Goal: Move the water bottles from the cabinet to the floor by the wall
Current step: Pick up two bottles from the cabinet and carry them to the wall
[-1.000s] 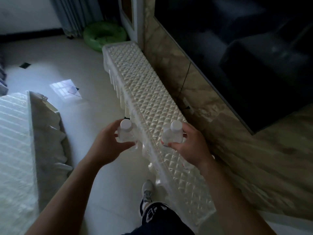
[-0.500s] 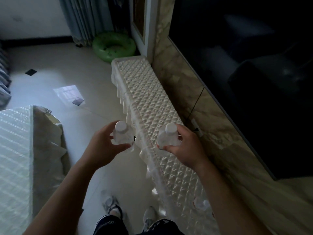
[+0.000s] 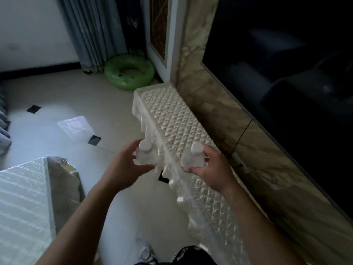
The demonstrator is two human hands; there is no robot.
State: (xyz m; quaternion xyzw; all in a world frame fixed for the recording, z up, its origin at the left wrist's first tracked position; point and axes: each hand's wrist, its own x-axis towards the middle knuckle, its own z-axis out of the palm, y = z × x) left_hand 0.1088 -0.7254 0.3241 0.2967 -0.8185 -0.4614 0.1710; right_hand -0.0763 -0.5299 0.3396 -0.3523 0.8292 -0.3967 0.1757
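Note:
I carry two clear water bottles with white caps, upright, one in each hand. My left hand (image 3: 124,169) grips the left bottle (image 3: 145,153) over the floor, just off the cabinet's front edge. My right hand (image 3: 212,169) grips the right bottle (image 3: 193,157) above the cabinet top. The long low cabinet (image 3: 172,115), covered with a white quilted cloth, runs along the marble wall (image 3: 210,104) toward the far corner.
A green inflatable ring (image 3: 129,71) lies on the tiled floor (image 3: 66,104) in the far corner by grey curtains (image 3: 89,31). A cloth-covered table (image 3: 21,207) stands at my left. A large dark screen (image 3: 286,73) hangs on the wall. My shoes show at the bottom edge.
I have walked forward along the cabinet with both bottles held out; the far end of the cabinet, the green ring and the curtains have come closer. Grips are unchanged.

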